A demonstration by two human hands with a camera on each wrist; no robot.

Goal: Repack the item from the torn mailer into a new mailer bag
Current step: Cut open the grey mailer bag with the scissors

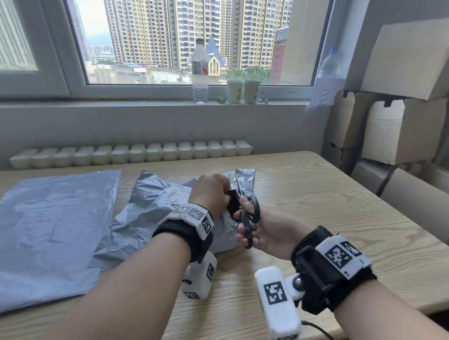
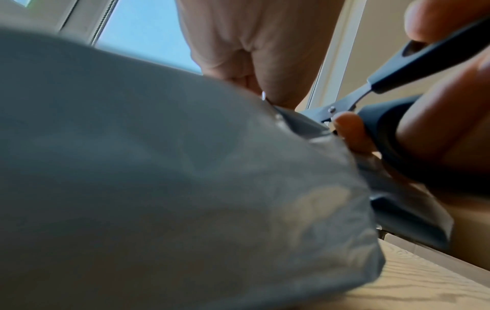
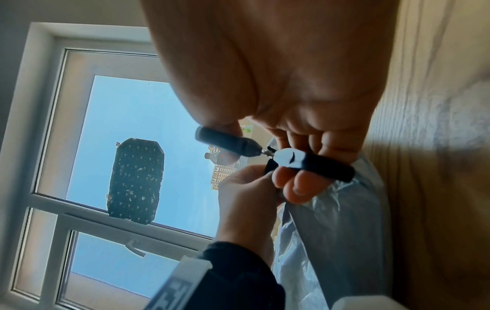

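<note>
The right hand (image 1: 264, 231) has its fingers curled through the loops of the black-handled scissors (image 1: 247, 215), whose blades are open a little and point to 12 o'clock, and the left hand (image 1: 211, 192) pinches a dark bit at the cut edge of the crinkly grey torn mailer bag (image 1: 148, 218) in the middle of the pale wooden table (image 1: 333, 201). The flat smooth grey new mailer bag (image 1: 41, 227) lies at 9 o'clock, touching the torn one. The thing inside is hidden, so I think the blades could snip it, or nick the left fingers right beside them, if they close too deep.
</note>
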